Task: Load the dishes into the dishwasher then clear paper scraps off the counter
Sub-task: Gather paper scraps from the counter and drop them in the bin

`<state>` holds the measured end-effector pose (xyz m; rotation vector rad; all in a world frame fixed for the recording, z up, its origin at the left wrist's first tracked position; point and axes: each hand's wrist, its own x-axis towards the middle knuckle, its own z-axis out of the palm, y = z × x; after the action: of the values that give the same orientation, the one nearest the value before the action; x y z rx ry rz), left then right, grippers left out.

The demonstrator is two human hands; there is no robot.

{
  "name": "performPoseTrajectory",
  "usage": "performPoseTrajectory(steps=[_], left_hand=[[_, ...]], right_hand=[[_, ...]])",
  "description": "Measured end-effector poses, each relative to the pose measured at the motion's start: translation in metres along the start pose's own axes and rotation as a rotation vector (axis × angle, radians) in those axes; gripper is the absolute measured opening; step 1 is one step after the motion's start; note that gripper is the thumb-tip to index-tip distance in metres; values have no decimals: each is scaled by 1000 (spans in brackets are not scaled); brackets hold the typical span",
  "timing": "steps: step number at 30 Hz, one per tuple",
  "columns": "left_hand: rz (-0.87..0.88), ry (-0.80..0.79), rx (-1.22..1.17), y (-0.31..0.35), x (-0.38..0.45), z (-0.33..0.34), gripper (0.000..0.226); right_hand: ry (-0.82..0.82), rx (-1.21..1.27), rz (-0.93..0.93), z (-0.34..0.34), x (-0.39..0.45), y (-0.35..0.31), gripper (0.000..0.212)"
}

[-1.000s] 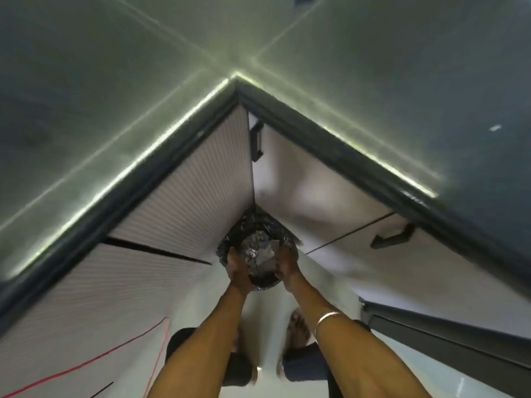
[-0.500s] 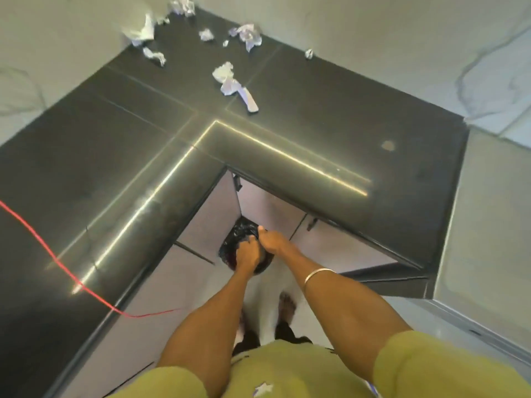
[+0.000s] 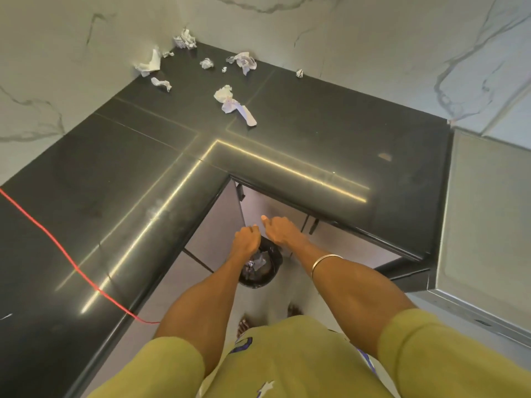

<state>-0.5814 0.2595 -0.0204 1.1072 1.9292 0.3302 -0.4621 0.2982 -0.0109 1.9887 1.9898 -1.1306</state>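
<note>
Paper scraps (image 3: 234,106) lie upper centre on black table (image 3: 316,119); light, crumpled, soft, so pinch anywhere. Both hands lower centre above bin (image 3: 260,267): left hand (image 3: 245,239) curled w/ nothing seen inside, right hand (image 3: 280,229) loose, empty.

- One head-worn view was recorded, aimed forward and steeply down from above the L-shaped counter (image 3: 316,145).
- The inner corner was centred; forearms and floor were seen close below.
- No second view was supplied.
</note>
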Motion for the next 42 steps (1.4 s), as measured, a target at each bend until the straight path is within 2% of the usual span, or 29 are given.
performPoseTrajectory(steps=[4,6,8,10,14,16,20,24,30,37,42], left_hand=[[296,101,98,7,-6,-23,28],[403,148,146,13,-5,-35,33],[452,170,211,21,1,-51,45],[470,199,240,24,14,-67,47],[511,253,297,36,35,-98,48],[479,248,299,42,45,-112,45],[406,285,275,50,80,-127,17],[351,355,211,66,109,-137,21],[265,360,200,97,156,-145,20],[60,283,166,146,207,-149,20],[56,355,86,155,210,-153,15]], right_hand=[[266,89,-190,-17,-4,-33,53],[362,142,-260,-28,-5,-49,43],[471,160,-308,-39,-5,-61,36],[559,146,-314,-46,-1,-67,33],[632,110,-306,-55,12,-71,29],[635,93,-310,-62,23,-71,27],[595,71,-250,-84,58,-78,33],[541,70,-206,-113,99,-87,40],[444,74,-162,-157,154,-91,35],[394,94,-168,-200,207,-86,29],[367,133,-176,-215,238,-105,26]])
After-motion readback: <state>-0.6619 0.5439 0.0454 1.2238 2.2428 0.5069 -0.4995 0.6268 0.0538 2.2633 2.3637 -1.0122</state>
